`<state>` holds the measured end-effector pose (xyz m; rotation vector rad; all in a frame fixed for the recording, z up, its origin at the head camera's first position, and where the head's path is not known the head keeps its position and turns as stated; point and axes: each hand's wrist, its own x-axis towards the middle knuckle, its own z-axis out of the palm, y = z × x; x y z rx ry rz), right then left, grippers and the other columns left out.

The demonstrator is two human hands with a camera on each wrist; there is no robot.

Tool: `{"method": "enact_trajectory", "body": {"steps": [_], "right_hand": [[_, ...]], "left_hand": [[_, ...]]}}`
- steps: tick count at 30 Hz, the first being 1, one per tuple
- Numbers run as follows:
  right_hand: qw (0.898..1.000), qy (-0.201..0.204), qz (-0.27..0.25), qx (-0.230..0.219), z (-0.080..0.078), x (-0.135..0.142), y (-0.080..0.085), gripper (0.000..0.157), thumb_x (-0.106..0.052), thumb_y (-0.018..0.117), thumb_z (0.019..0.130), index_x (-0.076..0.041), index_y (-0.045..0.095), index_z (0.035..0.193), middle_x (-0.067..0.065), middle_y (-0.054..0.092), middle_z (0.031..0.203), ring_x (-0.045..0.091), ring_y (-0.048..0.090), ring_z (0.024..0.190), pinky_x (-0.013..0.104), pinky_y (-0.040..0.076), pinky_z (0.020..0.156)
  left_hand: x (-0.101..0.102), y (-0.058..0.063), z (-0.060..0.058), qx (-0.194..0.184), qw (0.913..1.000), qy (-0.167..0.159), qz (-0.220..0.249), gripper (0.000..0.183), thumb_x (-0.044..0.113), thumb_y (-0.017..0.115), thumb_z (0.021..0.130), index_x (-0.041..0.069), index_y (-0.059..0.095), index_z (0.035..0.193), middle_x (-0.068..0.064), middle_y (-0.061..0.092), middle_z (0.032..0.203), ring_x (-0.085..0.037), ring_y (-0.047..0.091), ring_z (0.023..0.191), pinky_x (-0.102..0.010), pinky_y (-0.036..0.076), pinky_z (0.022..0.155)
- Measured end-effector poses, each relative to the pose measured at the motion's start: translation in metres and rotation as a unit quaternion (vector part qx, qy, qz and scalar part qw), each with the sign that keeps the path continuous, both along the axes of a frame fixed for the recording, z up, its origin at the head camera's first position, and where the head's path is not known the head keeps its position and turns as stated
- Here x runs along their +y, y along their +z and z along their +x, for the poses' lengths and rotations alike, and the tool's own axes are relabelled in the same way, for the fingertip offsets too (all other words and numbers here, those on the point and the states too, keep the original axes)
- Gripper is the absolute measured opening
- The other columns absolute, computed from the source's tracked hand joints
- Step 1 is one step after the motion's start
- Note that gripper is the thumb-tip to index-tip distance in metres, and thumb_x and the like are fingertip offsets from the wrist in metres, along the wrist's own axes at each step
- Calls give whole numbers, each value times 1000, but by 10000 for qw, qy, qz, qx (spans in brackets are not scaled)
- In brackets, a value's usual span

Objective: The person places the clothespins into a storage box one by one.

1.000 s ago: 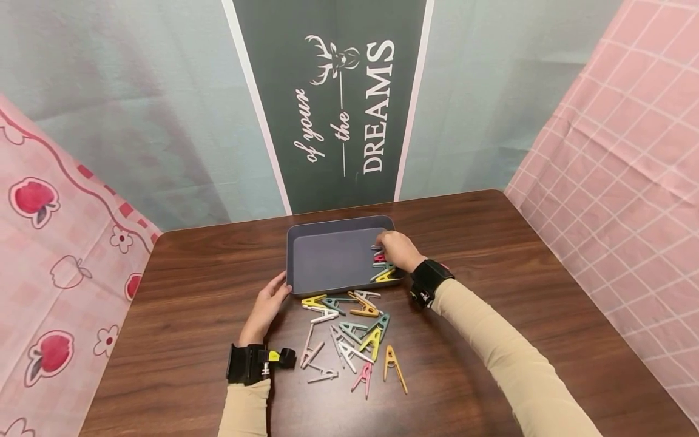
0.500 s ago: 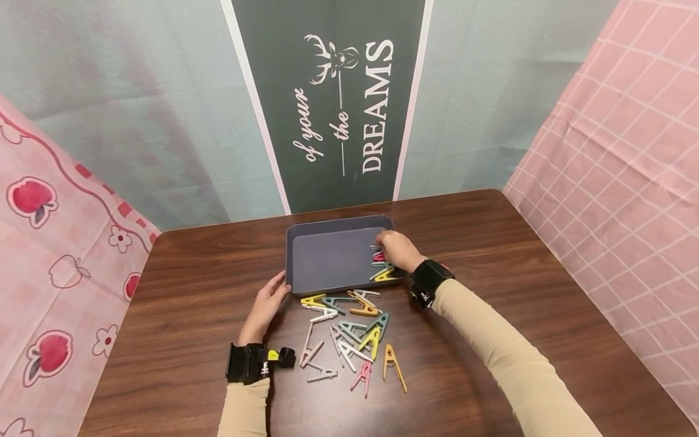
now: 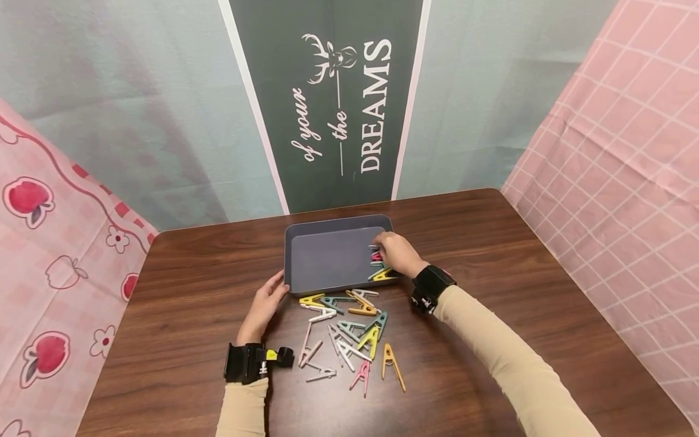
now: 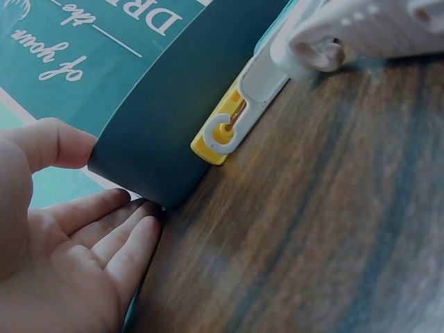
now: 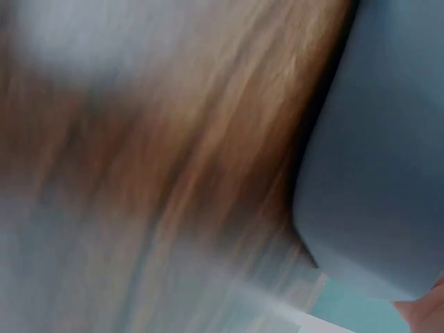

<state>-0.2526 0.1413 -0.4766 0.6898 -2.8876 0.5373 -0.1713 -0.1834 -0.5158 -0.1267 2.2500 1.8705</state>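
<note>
A shallow grey tray point(image 3: 327, 258) stands on the wooden table. My left hand point(image 3: 264, 306) is at its near left corner; the thumb touches the rim, and nearly straight fingers point(image 4: 128, 243) rest against the wall. Over the tray's right end, my right hand point(image 3: 400, 252) reaches in with bent fingers and pinches a pale clothespin point(image 3: 374, 247), mostly hidden by the hand. Below it, a red clothespin point(image 3: 377, 257), a green one and a yellow clothespin point(image 3: 384, 275) lie in a row along the right wall. The right wrist view shows mainly the tray's outer wall point(image 5: 374, 152).
Several loose clothespins in white, green, yellow, orange and pink lie in front of the tray, among them a pink clothespin point(image 3: 361, 376) and an orange clothespin point(image 3: 391, 366). One yellow clothespin point(image 4: 208, 149) lies right against the tray's near wall. Curtains hang around the table.
Both hands keep nearly the same places at the tray. The whole head view has shifted slightly; the clothespins lie as before.
</note>
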Motion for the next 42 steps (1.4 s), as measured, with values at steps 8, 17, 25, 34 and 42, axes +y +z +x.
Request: {"method": "enact_trajectory", "body": {"steps": [8,17,25,34,42], "right_hand": [[9993,-15,-360,-66,13,-1,1,22,-5,61,90,1,69,109,16,70,107,28,66,99,42,55,86],[9962,136,-815,273,37,-3,8,21,-6,63,89,2,69,107,16,71,106,29,66,102,42,56,88],[9928,270,-1065,487,57,-1,15,22,-5,62,89,0,68,109,13,71,105,26,67,100,40,56,85],[9946,309,-896,414,82,6,17,23,-7,65,87,-3,69,109,12,71,106,25,68,100,41,57,86],[9961,525,-692,174,107,11,19,21,-9,67,87,-5,70,107,9,71,104,21,67,98,38,57,84]], "left_hand": [[-1,-1,0,-13,10000,-13,-68,53,11,44,99,2,31,150,-22,36,153,-34,35,143,-47,29,119],[3,5,-1,-64,10000,1,-50,53,11,44,99,3,32,150,-22,36,153,-34,36,143,-46,30,119],[3,4,-1,-38,9998,44,-190,53,11,45,99,3,32,149,-22,36,153,-34,38,142,-47,31,118],[5,1,-2,394,9991,131,-18,54,0,46,95,-1,34,148,-23,37,153,-34,40,141,-24,40,108],[10,4,-1,639,9975,233,194,58,-5,45,92,-3,31,148,-24,32,155,-38,35,143,-24,37,107]]}}
